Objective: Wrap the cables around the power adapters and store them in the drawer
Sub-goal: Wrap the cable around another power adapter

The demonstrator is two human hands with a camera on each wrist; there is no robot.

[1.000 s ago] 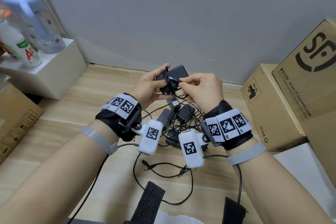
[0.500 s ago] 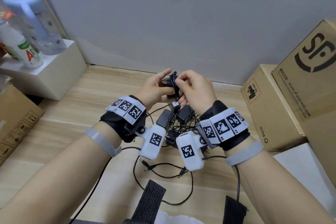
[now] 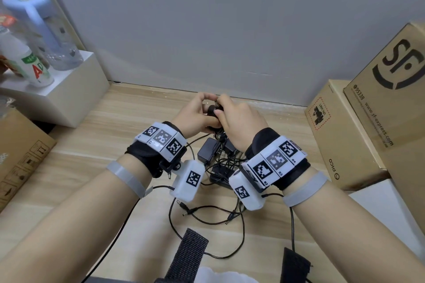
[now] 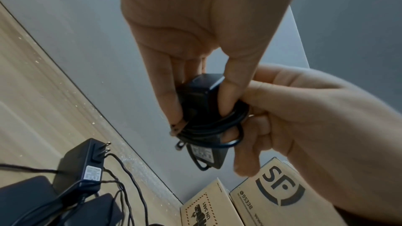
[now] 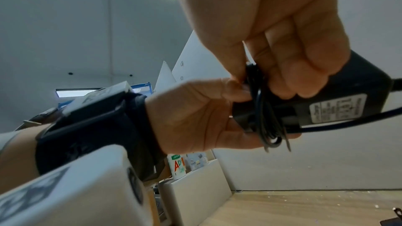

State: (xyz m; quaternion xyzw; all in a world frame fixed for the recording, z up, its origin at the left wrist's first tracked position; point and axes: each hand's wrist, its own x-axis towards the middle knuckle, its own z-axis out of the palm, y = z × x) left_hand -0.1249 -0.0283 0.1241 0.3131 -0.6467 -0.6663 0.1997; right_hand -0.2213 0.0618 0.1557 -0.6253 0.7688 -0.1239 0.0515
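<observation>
A black power adapter (image 4: 201, 95) is held above the wooden table, its cable (image 4: 217, 126) coiled in several turns round its body. My left hand (image 4: 200, 107) pinches the adapter between thumb and fingers. My right hand (image 5: 267, 82) curls over the adapter (image 5: 348, 100) and pinches the cable coils (image 5: 265, 118). In the head view the left hand (image 3: 197, 114) and the right hand (image 3: 236, 117) meet and hide most of the adapter (image 3: 212, 109). Several more black adapters (image 3: 210, 151) lie in a tangle below the hands, with loose cables (image 3: 207, 212) trailing toward me.
Two cardboard boxes (image 3: 340, 135) (image 3: 391, 89) stand at the right. At the left a white box (image 3: 69, 89) carries bottles (image 3: 30, 69), and another carton (image 3: 20, 151) lies in front of it. A grey wall closes the table's back edge.
The adapter was turned from broad face up to nearly hidden between the hands. My right hand moved left over it with the cable, and both hands came closer together.
</observation>
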